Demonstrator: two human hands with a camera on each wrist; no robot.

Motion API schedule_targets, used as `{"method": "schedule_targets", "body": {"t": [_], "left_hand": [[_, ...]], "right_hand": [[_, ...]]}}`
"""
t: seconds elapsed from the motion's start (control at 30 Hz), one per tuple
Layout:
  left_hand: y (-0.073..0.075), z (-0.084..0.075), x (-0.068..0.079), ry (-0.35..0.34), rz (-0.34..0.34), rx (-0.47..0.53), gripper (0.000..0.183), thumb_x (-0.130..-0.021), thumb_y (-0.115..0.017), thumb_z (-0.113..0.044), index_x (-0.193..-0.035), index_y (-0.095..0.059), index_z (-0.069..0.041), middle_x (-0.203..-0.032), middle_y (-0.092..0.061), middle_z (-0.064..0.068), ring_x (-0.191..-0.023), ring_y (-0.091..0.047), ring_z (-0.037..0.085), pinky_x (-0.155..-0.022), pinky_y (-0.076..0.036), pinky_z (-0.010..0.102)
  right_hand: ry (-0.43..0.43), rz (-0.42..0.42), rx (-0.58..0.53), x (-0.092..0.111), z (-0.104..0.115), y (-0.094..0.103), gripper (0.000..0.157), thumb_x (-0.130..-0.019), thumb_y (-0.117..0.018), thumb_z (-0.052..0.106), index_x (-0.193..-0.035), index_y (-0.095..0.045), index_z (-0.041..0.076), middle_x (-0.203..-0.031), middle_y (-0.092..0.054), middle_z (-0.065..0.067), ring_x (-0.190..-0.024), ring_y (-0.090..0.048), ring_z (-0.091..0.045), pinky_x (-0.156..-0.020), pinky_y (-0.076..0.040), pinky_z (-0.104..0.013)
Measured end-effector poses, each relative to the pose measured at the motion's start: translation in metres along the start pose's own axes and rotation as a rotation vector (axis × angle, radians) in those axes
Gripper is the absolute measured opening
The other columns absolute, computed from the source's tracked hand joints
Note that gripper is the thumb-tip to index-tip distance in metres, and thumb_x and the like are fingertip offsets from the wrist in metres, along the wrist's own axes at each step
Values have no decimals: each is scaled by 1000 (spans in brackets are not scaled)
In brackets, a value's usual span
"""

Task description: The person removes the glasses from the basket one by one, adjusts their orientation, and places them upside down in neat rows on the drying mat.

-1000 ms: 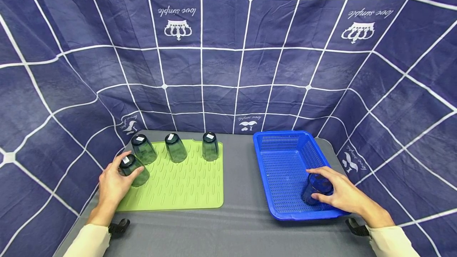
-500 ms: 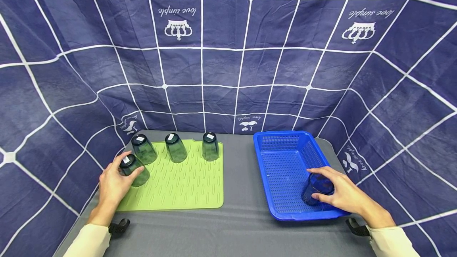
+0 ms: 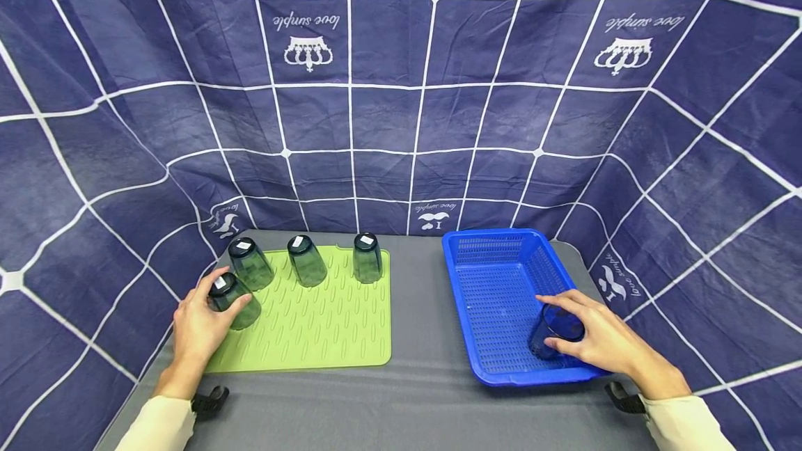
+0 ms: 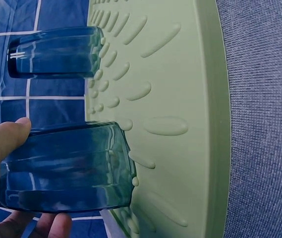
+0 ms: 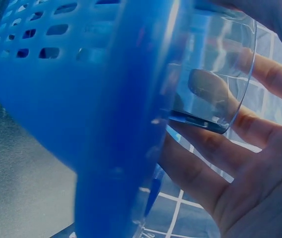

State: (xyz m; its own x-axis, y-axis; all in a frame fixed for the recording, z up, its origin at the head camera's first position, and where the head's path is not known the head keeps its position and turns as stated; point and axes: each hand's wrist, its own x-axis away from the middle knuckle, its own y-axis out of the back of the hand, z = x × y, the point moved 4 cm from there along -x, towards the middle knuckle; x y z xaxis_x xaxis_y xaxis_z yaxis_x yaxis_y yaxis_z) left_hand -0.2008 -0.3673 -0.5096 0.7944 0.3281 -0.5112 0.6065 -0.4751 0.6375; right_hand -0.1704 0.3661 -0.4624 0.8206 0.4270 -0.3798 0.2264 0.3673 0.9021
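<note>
At the left end of the green ridged mat (image 3: 313, 343), my left hand (image 3: 199, 329) grips a dark tinted drinking glass (image 3: 246, 313) near its base. That glass stands upside down on the mat, with a small white label on its bottom. In the left wrist view, the thumb and fingers lie on opposite sides of the glass (image 4: 71, 168). My right hand (image 3: 601, 336) holds another drinking glass (image 3: 560, 323) inside the blue basket (image 3: 521, 378), at its near right corner. The right wrist view shows this glass's (image 5: 212, 54) clear rim towards the palm, partly hidden by the basket wall.
Three more glasses stand upside down along the mat's back: a left one (image 3: 252, 266), a middle one (image 3: 307, 263) and a right one (image 3: 367, 259). A grey cloth (image 3: 413, 395) covers the table. A dark blue checked curtain (image 3: 388, 117) closes off the back and sides.
The head view has shifted very slightly. Both hands keep their holds on the two glasses, and nothing else has visibly moved.
</note>
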Motion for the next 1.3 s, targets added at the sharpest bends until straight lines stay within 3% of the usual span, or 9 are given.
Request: {"method": "schedule_targets", "body": {"t": [0.13,0.27,0.43,0.67,1.07,1.3], "left_hand": [[-1,1,0,7,3,-3,76,-83,-103,-24,-153,-72,-20,-100,-71,33,-104,-70,64,-95,-49,77],[-1,0,0,12,5,-2,76,-84,-103,-24,-153,-72,-19,-111,-74,38,-110,-69,67,-97,-49,78],[-2,1,0,20,17,-1,76,-84,-103,-24,-153,-71,-19,-129,-75,41,-119,-68,70,-101,-50,81],[-1,1,2,25,22,-4,78,-83,-104,-24,-153,-71,-20,-131,-75,41,-119,-68,72,-99,-50,81],[0,1,1,61,44,-12,79,-85,-104,-26,-156,-69,-22,-133,-74,41,-123,-67,71,-100,-50,81],[-1,2,2,60,50,-13,79,-86,-103,-27,-157,-69,-22,-133,-73,42,-123,-66,73,-100,-50,81]], "right_hand": [[-26,18,22,1,1,-1,80,-78,-110,39,-151,-78,33,-131,-79,9,-114,-81,-21,-93,-68,-53],[-21,17,27,2,3,1,79,-78,-109,39,-151,-78,33,-130,-79,8,-113,-81,-21,-92,-68,-54],[24,-17,44,2,7,3,79,-76,-110,37,-149,-79,32,-127,-78,11,-113,-80,-16,-93,-66,-42],[72,-65,33,-3,12,6,80,-73,-111,35,-147,-80,32,-126,-76,13,-111,-79,-15,-100,-54,-17],[140,-128,-33,-13,23,15,76,-70,-110,25,-140,-80,32,-130,-75,10,-115,-77,-18,-114,-41,-3],[180,-159,-45,-18,31,20,77,-68,-110,22,-138,-80,29,-131,-76,6,-114,-78,-19,-115,-42,-3]]}}
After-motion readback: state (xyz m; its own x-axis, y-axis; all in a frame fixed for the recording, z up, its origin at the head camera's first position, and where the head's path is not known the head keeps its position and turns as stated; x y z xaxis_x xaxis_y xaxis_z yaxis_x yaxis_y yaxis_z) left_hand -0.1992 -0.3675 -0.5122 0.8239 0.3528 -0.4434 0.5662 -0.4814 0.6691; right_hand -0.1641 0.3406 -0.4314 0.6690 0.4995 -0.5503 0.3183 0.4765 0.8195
